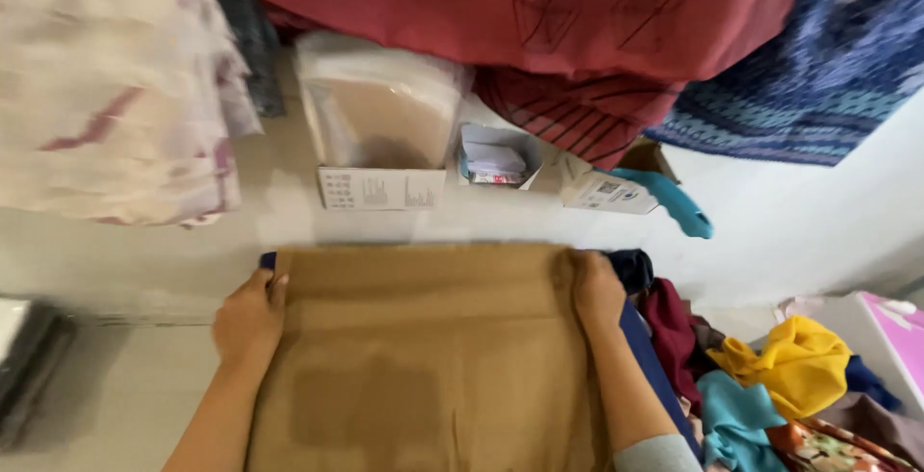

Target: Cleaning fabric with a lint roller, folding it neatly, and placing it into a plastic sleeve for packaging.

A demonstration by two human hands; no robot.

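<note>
We see only part of the scene: the near end of the brown cloth [423,357] runs off the bottom edge of the view, both forearms are cut off there too, and the whole picture is softened by motion blur, so weave and seams cannot be made out. A dark blue layer [647,352] shows only as a thin strip under the cloth's right side and at its far left corner; what it is we cannot tell. The brown cloth lies flat on the pale work surface [125,270], its far edge straight, with a darker patch near its middle. The left hand [248,318] grips the far left corner and the right hand [597,291] grips the far right corner, the two held well apart. Beyond the far edge stand a white box of packets [381,135] and a small open box [496,159]. A heap of coloured garments [770,376] crowds the right side, partly out of view.
</note>
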